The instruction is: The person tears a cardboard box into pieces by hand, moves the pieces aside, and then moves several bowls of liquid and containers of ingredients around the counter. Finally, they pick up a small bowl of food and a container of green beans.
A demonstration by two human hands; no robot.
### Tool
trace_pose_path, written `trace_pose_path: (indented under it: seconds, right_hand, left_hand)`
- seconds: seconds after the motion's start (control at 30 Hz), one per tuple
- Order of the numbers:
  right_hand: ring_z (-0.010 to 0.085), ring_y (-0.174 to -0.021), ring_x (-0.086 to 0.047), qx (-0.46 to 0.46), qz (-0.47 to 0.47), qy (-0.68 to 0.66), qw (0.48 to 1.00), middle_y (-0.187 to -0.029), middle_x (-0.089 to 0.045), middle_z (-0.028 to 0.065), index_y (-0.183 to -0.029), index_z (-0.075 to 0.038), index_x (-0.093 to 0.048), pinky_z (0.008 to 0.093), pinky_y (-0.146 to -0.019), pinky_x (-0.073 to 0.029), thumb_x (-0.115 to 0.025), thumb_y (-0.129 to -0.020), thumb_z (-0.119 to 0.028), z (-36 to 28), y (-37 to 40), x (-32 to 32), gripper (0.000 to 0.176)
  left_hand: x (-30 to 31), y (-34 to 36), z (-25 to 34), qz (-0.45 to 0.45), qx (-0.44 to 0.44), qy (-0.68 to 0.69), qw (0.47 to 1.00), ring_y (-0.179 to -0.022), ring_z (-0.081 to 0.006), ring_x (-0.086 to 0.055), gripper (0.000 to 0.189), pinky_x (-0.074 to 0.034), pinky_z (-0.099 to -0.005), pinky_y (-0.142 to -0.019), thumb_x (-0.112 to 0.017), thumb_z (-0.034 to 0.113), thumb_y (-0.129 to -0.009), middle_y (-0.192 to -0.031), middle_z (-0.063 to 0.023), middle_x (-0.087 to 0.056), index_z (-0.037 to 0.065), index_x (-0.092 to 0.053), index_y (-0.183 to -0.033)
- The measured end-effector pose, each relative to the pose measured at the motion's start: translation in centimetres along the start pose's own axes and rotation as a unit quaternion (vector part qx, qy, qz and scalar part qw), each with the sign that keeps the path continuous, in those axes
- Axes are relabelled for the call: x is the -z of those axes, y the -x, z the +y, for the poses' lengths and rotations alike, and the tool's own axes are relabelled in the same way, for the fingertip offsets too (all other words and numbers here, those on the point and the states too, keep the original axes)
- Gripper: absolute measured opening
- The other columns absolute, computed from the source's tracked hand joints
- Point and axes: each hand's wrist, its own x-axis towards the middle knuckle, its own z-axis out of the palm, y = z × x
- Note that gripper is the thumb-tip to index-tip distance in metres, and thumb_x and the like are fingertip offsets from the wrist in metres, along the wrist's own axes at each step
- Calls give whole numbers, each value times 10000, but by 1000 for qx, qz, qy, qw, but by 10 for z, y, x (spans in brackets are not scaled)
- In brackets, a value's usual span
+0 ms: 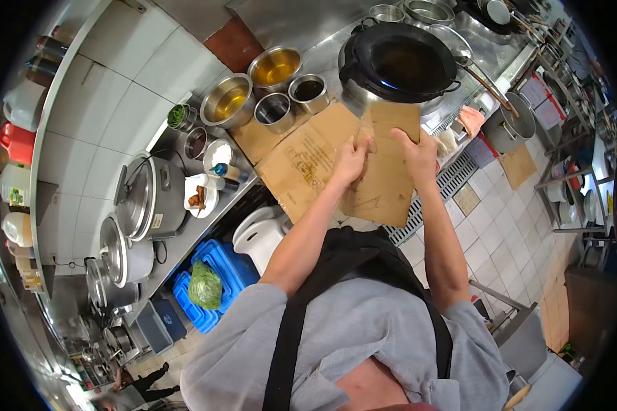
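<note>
A brown cardboard sheet (382,179) is held upright-looking in front of me, its top end near the wok. My left hand (352,162) is closed on its left edge. On the right edge, my right hand (419,156) grips it with the thumb over the face and the fingers hidden behind. A printed cardboard sheet (300,164) lies on the counter just left of the held one, partly covered by my left hand. Beyond the cardboard, a black wok (397,61) with dark liquid sits on the stove.
Metal bowls of yellow liquid (230,101) and pots of dark sauce (307,90) stand at the back left. A large pressure cooker (151,198) is farther left. Below the counter are a white stool (259,236) and a blue bin (230,277). A metal pot (511,123) stands right.
</note>
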Motion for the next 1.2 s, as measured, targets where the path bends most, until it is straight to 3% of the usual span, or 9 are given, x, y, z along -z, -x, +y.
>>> trace_pose_path:
  seconds: [0.17,0.27,0.47,0.57,0.67,0.77,0.87,0.97,1.2]
  right_hand:
    - [84,-837,-660,-106,-8,-198,974,-955,-767,81,-1094,27,-732,269,-741,-527,-775,-922,-136,15,24,-24,241]
    - [123,-769,-674,101,12,-40,994,-935,-767,122,-1087,8,-736,291,-690,-519,-774,-902,-114,-1,22,-38,225]
    - [364,-623,-632,281,5,251,926,-748,-656,185,-843,-2,-655,409,-559,-480,-766,-899,-143,-30,32,-33,189]
    - [391,-629,-616,308,-3,265,914,-697,-622,188,-778,-7,-598,451,-549,-467,-777,-895,-169,-38,46,-37,268]
    - [407,-636,-613,258,65,177,948,-719,-626,200,-776,-8,-595,453,-534,-462,-784,-887,-172,-19,26,-38,274]
    - [185,-718,-675,156,10,63,986,-856,-743,106,-969,2,-711,330,-644,-514,-769,-920,-148,-23,14,-24,168]
    - [79,-826,-644,86,6,-39,996,-944,-768,42,-1101,10,-736,270,-737,-516,-750,-948,-139,-6,6,-15,214]
    - [80,-859,-643,20,29,-90,995,-983,-764,33,-1133,24,-734,258,-772,-517,-737,-965,-151,-7,4,-12,243]
    - [156,-939,-676,-246,-39,-112,962,-1125,-735,93,-1201,23,-695,315,-822,-532,-693,-1002,-276,5,-21,4,359]
  left_hand:
    - [7,-2,19,75,-8,-130,989,-961,-501,-666,512,-510,-523,-806,-551,462,-1040,-991,-344,-690,-47,-597,-999]
    - [7,1,26,108,58,-195,973,-948,-526,-655,499,-502,-551,-804,-532,444,-1047,-951,-353,-684,-50,-591,-1012]
    - [-1,-30,-6,115,-111,-114,981,-943,-547,-643,421,-504,-558,-804,-533,345,-1037,-927,-362,-672,-68,-609,-998]
    - [1,-46,-24,68,-40,-171,982,-946,-538,-647,360,-510,-546,-806,-561,283,-1013,-933,-365,-668,-71,-621,-988]
    - [0,-49,-13,105,-76,-150,980,-900,-527,-655,311,-521,-528,-790,-598,245,-993,-911,-321,-690,-62,-623,-1041]
    - [18,-13,43,-38,79,70,994,-1024,-484,-647,461,-522,-434,-895,-612,282,-1007,-1106,-292,-692,-112,-588,-1246]
    - [22,-13,27,-19,71,12,997,-1152,-442,-610,519,-492,-433,-976,-682,281,-962,-1274,-258,-640,-62,-564,-1334]
    - [34,5,39,61,-242,-186,950,-1310,-396,-531,519,-442,-453,-1077,-747,274,-912,-1441,-218,-550,-2,-592,-1323]
    - [73,63,76,-165,-460,-368,791,-1298,-361,-552,441,-428,-480,-1125,-726,163,-862,-1428,-132,-574,61,-624,-1278]
